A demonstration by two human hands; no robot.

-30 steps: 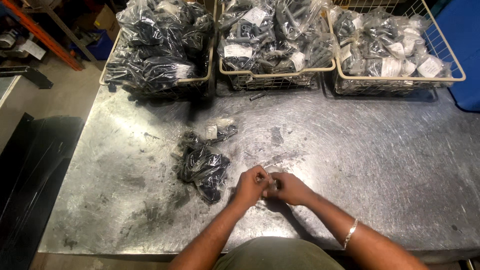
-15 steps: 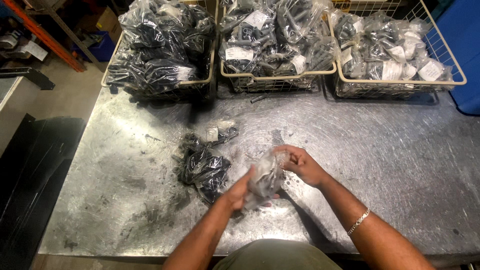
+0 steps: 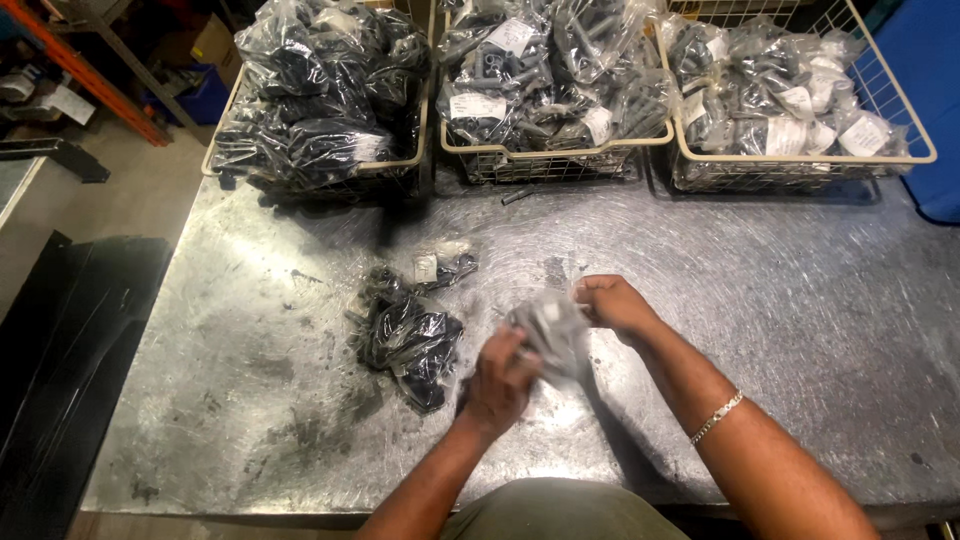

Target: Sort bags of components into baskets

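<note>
From my remote seat I look down on a worn, scuffed steel tabletop (image 3: 250, 330), and nearest the edge two bare hands meet over a small clear plastic bag (image 3: 552, 330) with grey contents. The left hand (image 3: 500, 378) is closed on the bag's near end from below; the right hand (image 3: 612, 303), with a thin silver bracelet (image 3: 717, 417) on its wrist, pinches the far end. Held this way the bag hangs stretched between them just above the metal, which I judge keeps both ends under control while it is worked. The bag is blurred, so I cannot tell what is in it.

Just left of the hands lies a bulging clear bag of black parts (image 3: 412, 342), and beyond it a smaller labelled bag (image 3: 443, 265), both close enough to reach without leaning.

Along the far edge stand three wire baskets, each heaped with bagged parts: the left basket (image 3: 225, 165) holds mostly black pieces, the middle basket (image 3: 555, 150) and right basket (image 3: 800, 162) greyer ones with white labels. One loose dark rod (image 3: 517, 195) lies on the metal before the middle basket.
</note>
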